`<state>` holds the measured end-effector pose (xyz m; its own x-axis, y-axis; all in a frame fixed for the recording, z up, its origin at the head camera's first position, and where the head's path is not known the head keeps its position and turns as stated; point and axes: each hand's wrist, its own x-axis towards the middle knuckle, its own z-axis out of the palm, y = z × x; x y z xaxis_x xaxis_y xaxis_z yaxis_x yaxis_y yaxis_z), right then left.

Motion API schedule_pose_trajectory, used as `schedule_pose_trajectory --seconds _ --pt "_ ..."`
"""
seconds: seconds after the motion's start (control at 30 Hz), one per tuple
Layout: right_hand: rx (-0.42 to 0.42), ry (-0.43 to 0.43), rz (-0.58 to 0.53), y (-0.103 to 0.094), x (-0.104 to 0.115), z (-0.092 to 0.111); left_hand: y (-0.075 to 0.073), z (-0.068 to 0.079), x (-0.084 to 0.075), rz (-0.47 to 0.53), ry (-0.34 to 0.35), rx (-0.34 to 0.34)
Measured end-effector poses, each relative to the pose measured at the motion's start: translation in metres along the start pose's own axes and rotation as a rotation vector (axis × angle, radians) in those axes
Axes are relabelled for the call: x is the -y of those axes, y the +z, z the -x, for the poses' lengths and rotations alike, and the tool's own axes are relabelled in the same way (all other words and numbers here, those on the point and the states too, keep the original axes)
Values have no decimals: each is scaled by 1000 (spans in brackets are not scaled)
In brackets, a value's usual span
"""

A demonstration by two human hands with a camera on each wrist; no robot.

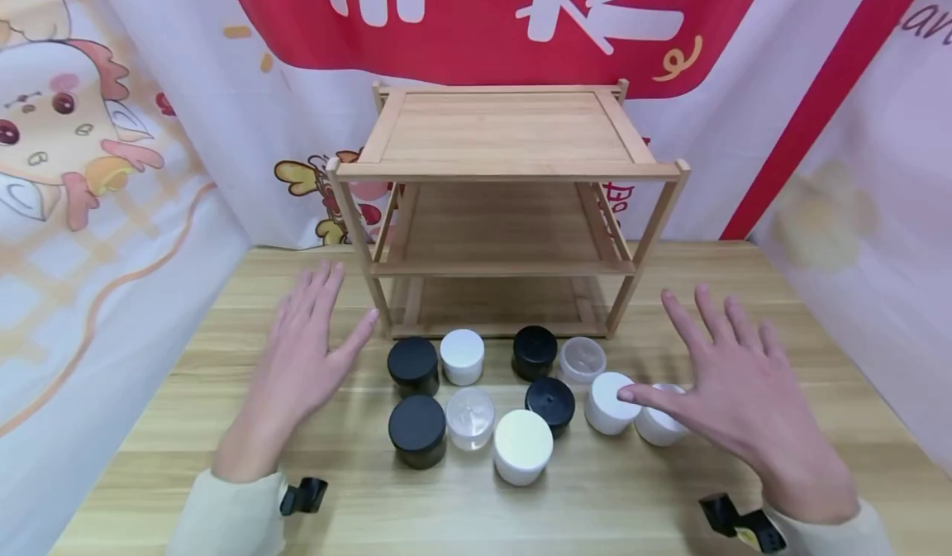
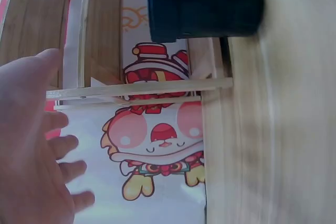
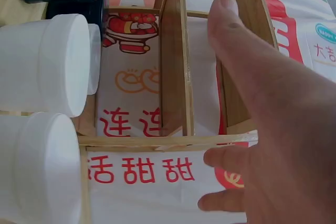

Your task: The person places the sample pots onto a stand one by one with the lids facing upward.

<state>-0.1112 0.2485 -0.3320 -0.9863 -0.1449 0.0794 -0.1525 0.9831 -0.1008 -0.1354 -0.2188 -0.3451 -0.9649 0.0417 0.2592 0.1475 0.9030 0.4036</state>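
Pale sleeves (image 1: pixel 229 515) come in from the bottom of the head view, a black device (image 1: pixel 303 496) at each wrist. Past them, the left hand (image 1: pixel 305 366) holds nothing; its fingers are straight and its thumb points out toward the rack. It is raised over the surface (image 1: pixel 357 515), left of the jars. The right hand (image 1: pixel 744 395) is spread wide, also holding nothing, its thumb crossing in front of two white jars; the right wrist view shows that thumb apart from them.

Ten jars stand upright on the surface, between the hands. Nearest is the front white jar (image 1: pixel 523 447). Just behind it to the left is a clear jar (image 1: pixel 470 418), with a black jar (image 1: pixel 418 430) beside that one; behind it to the right is a second black jar (image 1: pixel 550 405). Farther right are the two white jars (image 1: pixel 612 405), side by side and partly covered by the thumb. The back row, left to right, has a third black jar (image 1: pixel 413 366), another white jar (image 1: pixel 462 357), a fourth black jar (image 1: pixel 534 351) and a second clear jar (image 1: pixel 583 359).

Right behind stands the three-tier wooden rack (image 1: pixel 506 126). Farthest off hangs a white cloth (image 1: pixel 201 68) with red panels and cartoon figures.
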Motion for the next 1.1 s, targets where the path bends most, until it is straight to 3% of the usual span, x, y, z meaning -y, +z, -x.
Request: schedule_pose_trajectory --seconds 0.13,0.33,0.53,0.73,0.9,1.1 --pt "14 -17 -63 6 -5 0 -1 -14 -3 200 -27 -37" --pt "-56 -92 -222 26 -17 0 -3 -27 -12 518 -84 -81" --pt "-112 -131 -417 48 -25 -3 -1 -37 -17 806 -37 -145" --pt "-216 -265 -612 71 -36 -9 1 -45 -8 903 -15 -177" --pt "-138 -255 -742 83 -49 -7 1 -55 -2 1017 -12 -237" --pt "-43 -242 -818 95 -54 -6 1 -65 -6 1091 34 -283"
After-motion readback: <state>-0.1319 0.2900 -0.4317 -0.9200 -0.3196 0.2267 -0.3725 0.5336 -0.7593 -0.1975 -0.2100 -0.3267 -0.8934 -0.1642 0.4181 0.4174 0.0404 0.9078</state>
